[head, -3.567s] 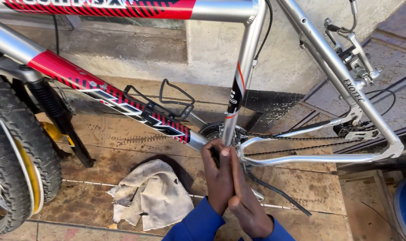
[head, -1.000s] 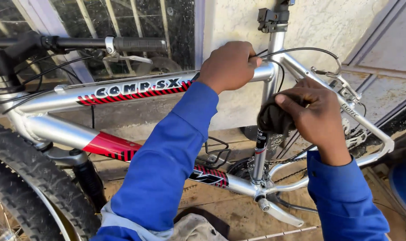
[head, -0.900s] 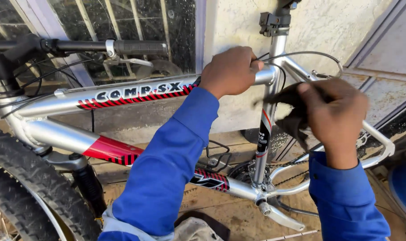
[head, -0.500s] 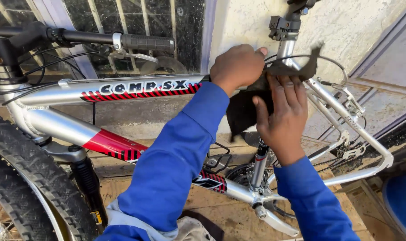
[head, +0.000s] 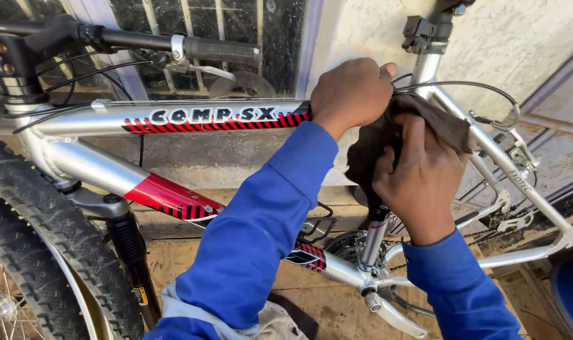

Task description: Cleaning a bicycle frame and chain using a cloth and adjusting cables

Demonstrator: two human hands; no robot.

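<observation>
A silver and red bicycle frame (head: 97,119) stands sideways in front of me. My left hand (head: 352,91) is closed around the top tube near the seat tube joint. My right hand (head: 419,179) presses a dark brown rag (head: 441,123) against the upper seat tube, fingers spread over the cloth. The rag drapes over the joint and hides part of the tube. Both my sleeves are blue.
The front tyre (head: 41,252) fills the lower left. Black handlebar (head: 141,44) runs across the top left. Seat clamp (head: 425,28) sits above the hands. Crank arm (head: 393,315) and chainstays (head: 526,255) lie low right. A pale cloth (head: 274,321) rests on the tiled floor.
My right hand with the rag has moved from the seat stays to the upper seat tube beside my left hand. Earlier both hands were low at the bottom bracket.
</observation>
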